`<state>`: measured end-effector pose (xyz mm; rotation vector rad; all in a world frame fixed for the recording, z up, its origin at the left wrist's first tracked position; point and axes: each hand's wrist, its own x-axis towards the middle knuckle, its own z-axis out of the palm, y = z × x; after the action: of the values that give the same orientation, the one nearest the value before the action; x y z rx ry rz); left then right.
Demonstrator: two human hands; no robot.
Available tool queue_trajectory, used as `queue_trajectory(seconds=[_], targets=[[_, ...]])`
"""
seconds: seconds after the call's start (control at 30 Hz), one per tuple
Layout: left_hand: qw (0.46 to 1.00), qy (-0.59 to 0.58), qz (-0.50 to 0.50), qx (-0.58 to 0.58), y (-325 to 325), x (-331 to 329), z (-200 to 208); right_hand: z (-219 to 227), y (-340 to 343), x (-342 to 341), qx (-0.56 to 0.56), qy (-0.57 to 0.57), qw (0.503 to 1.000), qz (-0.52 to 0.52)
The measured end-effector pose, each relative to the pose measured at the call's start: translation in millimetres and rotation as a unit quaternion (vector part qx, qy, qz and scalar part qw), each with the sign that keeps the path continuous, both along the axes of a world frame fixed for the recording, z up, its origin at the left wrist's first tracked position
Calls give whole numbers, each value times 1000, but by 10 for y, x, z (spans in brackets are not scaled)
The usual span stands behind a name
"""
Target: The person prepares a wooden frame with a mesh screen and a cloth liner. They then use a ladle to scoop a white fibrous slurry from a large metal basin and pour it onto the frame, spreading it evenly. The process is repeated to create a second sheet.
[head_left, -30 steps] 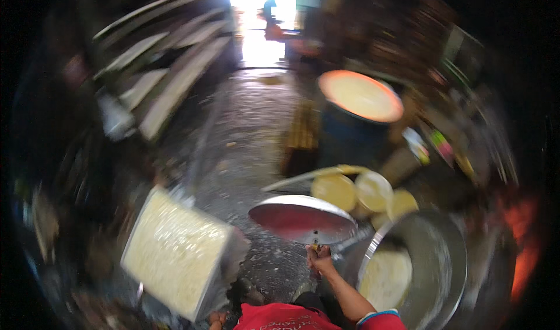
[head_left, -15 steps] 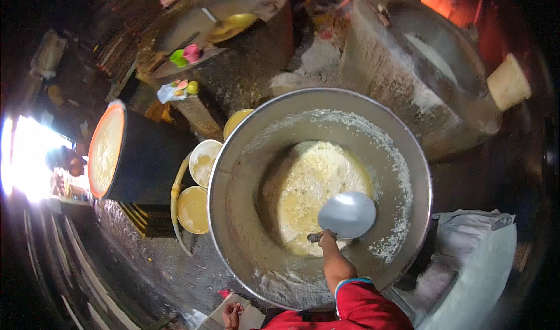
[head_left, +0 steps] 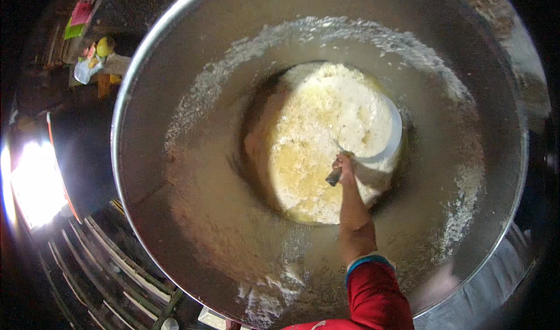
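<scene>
My right hand point(head_left: 345, 165) reaches deep into a large metal vat point(head_left: 210, 126) and grips the dark handle of a wide, shallow round scoop point(head_left: 395, 133). The scoop lies down in a pale, curd-like mass point(head_left: 306, 134) with yellowish liquid at the bottom of the vat. White lumps cover most of its bowl, leaving the right edge showing as a smooth grey-white rim. White residue point(head_left: 210, 85) clings in a ring to the vat's inner wall. My left hand is out of the picture.
Left of the vat stands a dark tub point(head_left: 81, 149) with an orange rim, beside a bright opening. Long slats point(head_left: 125, 260) run at the lower left. Pink and green plastic items point(head_left: 79, 18) and a white bag point(head_left: 87, 70) lie at the upper left. Pale sheeting point(head_left: 484, 295) sits lower right.
My view has come closer over the vat. My right hand has lowered the scoop from above the contents into the pale mass. My left hand has left the picture.
</scene>
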<state>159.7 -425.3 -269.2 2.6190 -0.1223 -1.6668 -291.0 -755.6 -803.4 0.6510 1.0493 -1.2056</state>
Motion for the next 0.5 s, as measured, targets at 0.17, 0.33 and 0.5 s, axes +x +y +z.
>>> queue_trajectory(seconds=[0.17, 0.33, 0.5], targets=[[1000, 0, 17, -22, 135, 80, 0, 456, -5, -664, -78, 118, 923, 358], [990, 18, 74, -116, 635, 172, -254, 1946, -153, -999, -196, 197, 811, 514], [983, 11, 156, -101, 1105, 4, -272, 2956, -41, -1055, -187, 174, 754, 605]])
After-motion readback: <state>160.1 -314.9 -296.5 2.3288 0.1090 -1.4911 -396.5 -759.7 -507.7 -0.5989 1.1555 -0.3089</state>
